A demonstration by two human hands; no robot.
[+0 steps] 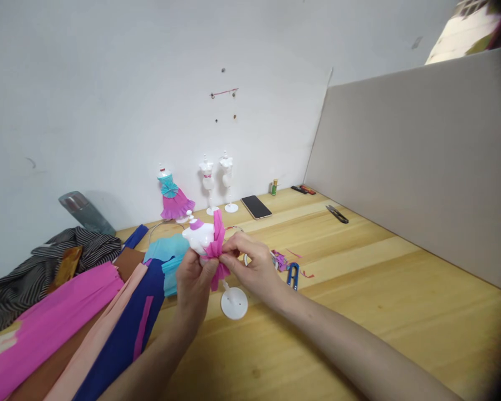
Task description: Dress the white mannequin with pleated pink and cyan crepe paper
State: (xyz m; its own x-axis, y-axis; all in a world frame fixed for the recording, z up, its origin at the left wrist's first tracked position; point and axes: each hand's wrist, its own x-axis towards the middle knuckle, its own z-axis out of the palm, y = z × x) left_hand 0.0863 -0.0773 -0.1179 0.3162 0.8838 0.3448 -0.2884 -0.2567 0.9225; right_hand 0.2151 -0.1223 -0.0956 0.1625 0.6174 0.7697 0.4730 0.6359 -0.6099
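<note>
A small white doll mannequin (199,238) with a purple-pink neck band is tilted above the table, its round white base (234,303) pointing toward me. My left hand (195,278) is closed around its torso, thumb at the waist. A pink crepe paper strip (218,236) is gathered at the mannequin's side, one end standing up and another hanging below. Between thumb and forefinger, my right hand (247,260) pinches the strip at the waist. The exact spot under the fingertips is hidden.
Crepe paper sheets (125,312) and striped cloth (58,267) lie left. Along the wall stand a dressed mannequin (173,195), two white mannequins (226,178), a phone (256,206) and a green bottle (274,187). Blue thread snips (293,276), dark snips (337,214) and paper scraps (280,260) lie right.
</note>
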